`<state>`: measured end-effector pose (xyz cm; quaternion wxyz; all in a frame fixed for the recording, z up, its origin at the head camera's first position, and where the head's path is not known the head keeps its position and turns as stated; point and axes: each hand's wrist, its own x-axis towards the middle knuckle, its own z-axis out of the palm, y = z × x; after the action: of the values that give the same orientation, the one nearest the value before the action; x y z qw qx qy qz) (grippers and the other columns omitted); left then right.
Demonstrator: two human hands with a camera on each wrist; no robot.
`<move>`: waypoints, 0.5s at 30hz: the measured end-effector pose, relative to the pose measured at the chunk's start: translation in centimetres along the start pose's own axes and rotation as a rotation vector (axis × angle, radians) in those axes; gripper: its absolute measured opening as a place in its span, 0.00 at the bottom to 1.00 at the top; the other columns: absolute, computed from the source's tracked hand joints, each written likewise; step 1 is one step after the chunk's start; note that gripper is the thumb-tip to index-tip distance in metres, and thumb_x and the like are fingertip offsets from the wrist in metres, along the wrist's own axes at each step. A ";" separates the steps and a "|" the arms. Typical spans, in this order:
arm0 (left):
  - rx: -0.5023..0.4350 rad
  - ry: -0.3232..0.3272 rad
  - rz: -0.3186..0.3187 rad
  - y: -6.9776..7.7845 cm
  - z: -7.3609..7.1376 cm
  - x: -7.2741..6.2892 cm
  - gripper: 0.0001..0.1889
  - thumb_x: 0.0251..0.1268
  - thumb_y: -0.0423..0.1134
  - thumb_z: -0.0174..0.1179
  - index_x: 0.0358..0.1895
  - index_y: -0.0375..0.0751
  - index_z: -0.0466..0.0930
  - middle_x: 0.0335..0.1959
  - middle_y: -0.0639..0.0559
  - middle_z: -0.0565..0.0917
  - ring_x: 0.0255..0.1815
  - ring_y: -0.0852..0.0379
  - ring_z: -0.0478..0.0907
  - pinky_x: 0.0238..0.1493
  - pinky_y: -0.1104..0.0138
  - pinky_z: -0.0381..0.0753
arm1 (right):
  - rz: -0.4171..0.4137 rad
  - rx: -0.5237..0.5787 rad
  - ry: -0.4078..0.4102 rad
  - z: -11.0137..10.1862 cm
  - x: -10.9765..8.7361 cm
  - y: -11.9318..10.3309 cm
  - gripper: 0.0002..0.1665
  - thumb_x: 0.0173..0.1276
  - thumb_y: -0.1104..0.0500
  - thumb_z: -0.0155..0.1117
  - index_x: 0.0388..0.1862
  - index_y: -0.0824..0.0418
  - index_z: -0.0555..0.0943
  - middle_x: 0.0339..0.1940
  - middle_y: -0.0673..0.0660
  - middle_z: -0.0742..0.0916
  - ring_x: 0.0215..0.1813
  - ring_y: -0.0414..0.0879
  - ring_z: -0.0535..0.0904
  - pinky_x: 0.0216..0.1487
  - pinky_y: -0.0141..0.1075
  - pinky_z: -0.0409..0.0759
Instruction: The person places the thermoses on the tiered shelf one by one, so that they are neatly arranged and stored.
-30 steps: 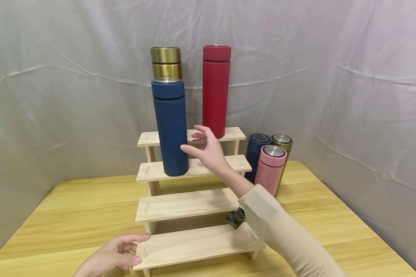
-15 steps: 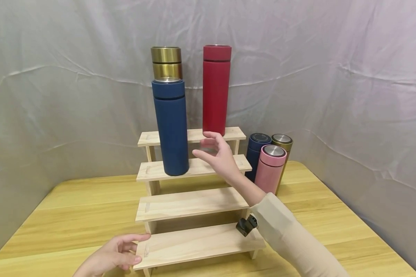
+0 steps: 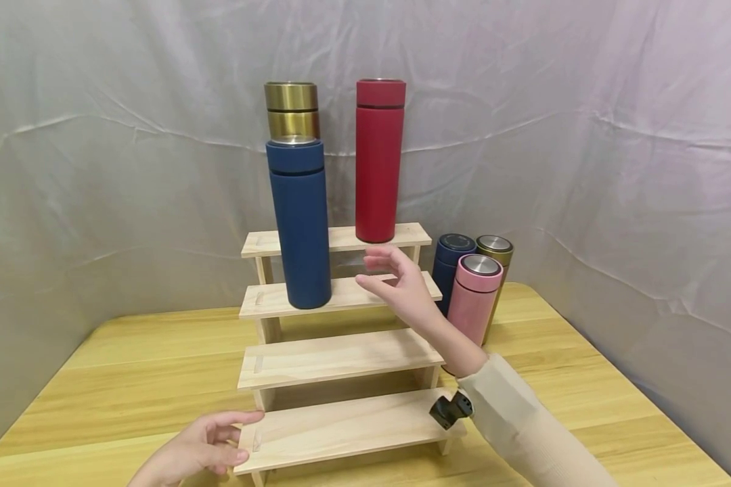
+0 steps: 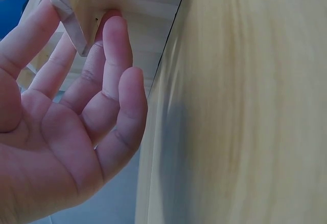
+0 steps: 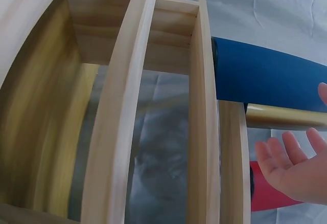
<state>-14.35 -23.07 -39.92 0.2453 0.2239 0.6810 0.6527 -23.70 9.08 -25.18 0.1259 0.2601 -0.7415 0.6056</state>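
A four-step wooden display stand rises in the middle of the table. At the left end of its lowest step, my left hand holds the board's corners between thumb and forefinger; the left wrist view shows the other fingers bent beneath the board. My right hand hangs with fingers loosely bent and nothing in it, over the right part of the second step from the top. Left of it, a tall blue thermos stands upright on that step. Behind, on the top step, are a red thermos and a gold thermos, the latter mostly hidden.
Right of the stand, a pink thermos, a dark blue thermos and another gold thermos stand close together on the wooden table. Grey cloth hangs around the table's back and sides.
My right hand has drawn away from the blue thermos, moving right and toward me. The thermos has stayed upright on its step, and my left hand has kept its place.
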 end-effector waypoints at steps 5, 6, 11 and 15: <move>-0.006 -0.007 -0.007 0.0 0.0 0.0 0.23 0.59 0.27 0.52 0.60 0.37 0.67 0.33 0.47 0.76 0.26 0.62 0.72 0.27 0.71 0.72 | -0.007 -0.015 -0.014 -0.5 -0.7 0.1 0.22 0.57 0.66 0.63 0.52 0.66 0.71 0.47 0.62 0.79 0.51 0.53 0.73 0.45 0.42 0.74; -0.010 -0.011 -0.008 0.0 0.0 0.0 0.23 0.59 0.27 0.52 0.60 0.37 0.67 0.33 0.48 0.76 0.26 0.62 0.72 0.27 0.71 0.72 | -0.003 -0.020 -0.020 -0.6 -0.9 0.1 0.22 0.57 0.65 0.63 0.52 0.66 0.71 0.47 0.62 0.79 0.52 0.53 0.72 0.46 0.43 0.73; -0.020 -0.023 -0.010 0.0 0.0 0.1 0.23 0.60 0.27 0.51 0.61 0.33 0.64 0.32 0.49 0.75 0.25 0.62 0.71 0.28 0.71 0.72 | 0.000 -0.034 -0.039 -1.0 -1.5 0.4 0.22 0.58 0.64 0.62 0.52 0.66 0.71 0.47 0.61 0.79 0.52 0.50 0.72 0.48 0.45 0.72; -0.022 -0.019 -0.018 0.1 0.0 0.0 0.24 0.60 0.27 0.51 0.61 0.31 0.62 0.32 0.48 0.75 0.25 0.62 0.71 0.28 0.71 0.71 | -0.022 -0.029 -0.038 -1.4 -1.9 0.3 0.21 0.58 0.65 0.62 0.51 0.67 0.71 0.47 0.62 0.78 0.52 0.50 0.72 0.48 0.45 0.73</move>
<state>-14.36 -23.01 -39.81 0.2601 0.2213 0.6732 0.6559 -22.46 10.93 -26.09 0.1223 0.2776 -0.7495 0.5884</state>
